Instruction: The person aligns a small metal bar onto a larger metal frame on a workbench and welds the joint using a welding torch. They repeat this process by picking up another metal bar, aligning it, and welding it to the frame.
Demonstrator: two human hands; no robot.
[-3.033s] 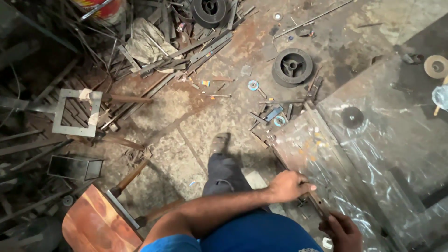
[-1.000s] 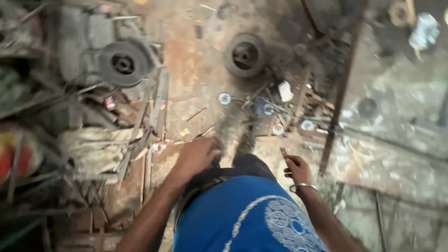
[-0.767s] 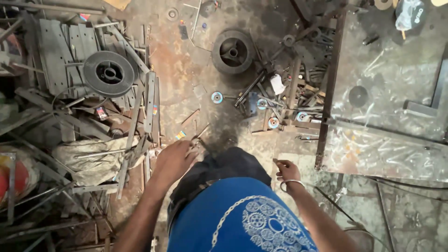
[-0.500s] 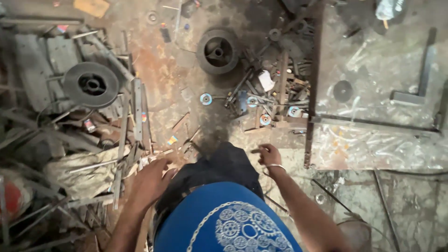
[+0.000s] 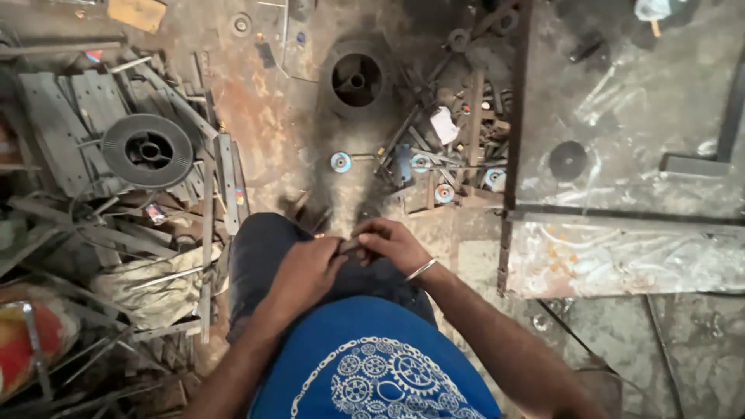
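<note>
I look straight down at my blue shirt and dark trousers, standing on a rusty workshop floor. My left hand and my right hand meet in front of my waist. Both close around a small dark metal piece held between them. A metal bangle sits on my right wrist. What the piece is cannot be made out.
A wire spool lies on scrap metal strips at the left. A dark pulley wheel lies ahead, with grinding discs and small parts around it. A steel worktable with a black disc stands at the right.
My view has swung from the worktable to straight down over the floor. My two hands, apart a moment ago, have come together on the small metal piece.
</note>
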